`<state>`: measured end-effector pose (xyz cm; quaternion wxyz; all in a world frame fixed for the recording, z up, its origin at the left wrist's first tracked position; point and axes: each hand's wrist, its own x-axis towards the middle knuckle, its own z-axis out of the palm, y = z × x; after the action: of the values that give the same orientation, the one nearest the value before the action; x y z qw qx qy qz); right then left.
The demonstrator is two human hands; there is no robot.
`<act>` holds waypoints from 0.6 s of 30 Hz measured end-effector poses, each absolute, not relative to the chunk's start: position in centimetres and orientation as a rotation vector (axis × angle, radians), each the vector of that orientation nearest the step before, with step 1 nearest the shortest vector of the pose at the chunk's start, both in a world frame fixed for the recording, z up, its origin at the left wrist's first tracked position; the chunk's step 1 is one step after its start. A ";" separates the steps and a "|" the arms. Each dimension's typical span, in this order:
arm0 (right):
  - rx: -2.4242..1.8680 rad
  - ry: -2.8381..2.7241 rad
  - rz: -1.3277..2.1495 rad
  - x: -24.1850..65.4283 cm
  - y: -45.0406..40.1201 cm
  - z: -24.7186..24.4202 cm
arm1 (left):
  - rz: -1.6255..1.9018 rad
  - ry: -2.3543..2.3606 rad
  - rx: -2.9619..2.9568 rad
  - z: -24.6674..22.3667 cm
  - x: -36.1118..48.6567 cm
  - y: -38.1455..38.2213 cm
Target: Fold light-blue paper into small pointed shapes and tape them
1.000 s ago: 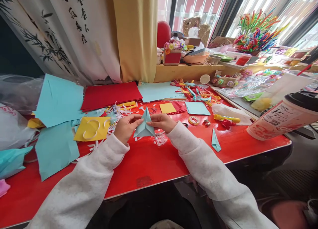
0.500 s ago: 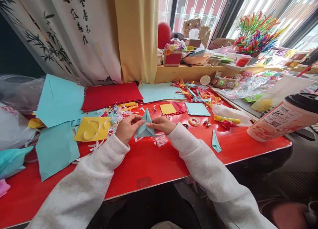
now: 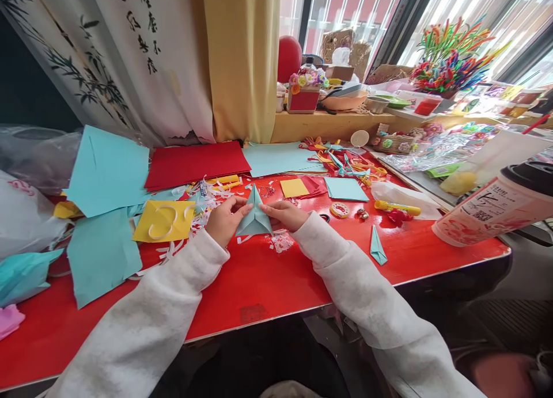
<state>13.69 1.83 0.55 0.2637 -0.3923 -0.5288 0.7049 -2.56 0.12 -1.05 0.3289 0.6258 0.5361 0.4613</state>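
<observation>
A light blue folded paper (image 3: pixel 254 220), pointed at the top and wide at the bottom, is between my two hands above the red table (image 3: pixel 276 288). My left hand (image 3: pixel 225 220) pinches its left edge between thumb and fingers. On the right side, my right hand (image 3: pixel 287 213) grips the paper with thumb and fingers, near the middle crease. Another folded blue piece (image 3: pixel 377 246), narrow and pointed, lies on the table to the right.
Blue sheets (image 3: pixel 103 257) and a yellow sheet (image 3: pixel 166 220) lie left, among paper scraps. Red sheets (image 3: pixel 199 165), small blue squares (image 3: pixel 345 189) and a yellow glue stick (image 3: pixel 397 208) are farther back. A large cup (image 3: pixel 488 205) stands at the right.
The view has shifted slightly, so the table items appear a little farther right. Both hands still hold the folded paper, with the right thumb and fingers slightly higher on it.
</observation>
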 end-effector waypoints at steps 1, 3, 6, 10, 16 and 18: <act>-1.034 -1.420 1.915 13.7 1.8 0.5 | 1.210 1.405 1.640 -1.0 -2.5 0.1; -0.996 -1.418 1.938 13.8 1.7 0.5 | 1.215 1.405 1.644 -1.0 -2.4 0.0; -1.002 -1.443 1.945 13.7 1.6 0.7 | 1.239 1.401 1.642 -1.0 -2.3 -0.2; -1.007 -1.449 1.933 13.6 1.6 0.8 | 1.254 1.408 1.652 -1.0 -2.3 -0.3; -0.996 -1.444 1.945 13.7 1.8 0.7 | 1.203 1.376 1.667 -0.7 -2.4 -0.3; -0.989 -1.447 1.945 13.7 1.8 0.7 | 1.177 1.381 1.690 -0.4 -2.3 -0.5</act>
<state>13.72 1.79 0.71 0.2586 -0.3648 -0.5339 0.7177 -2.29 -0.45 -0.38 0.3251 0.6445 0.5268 0.4488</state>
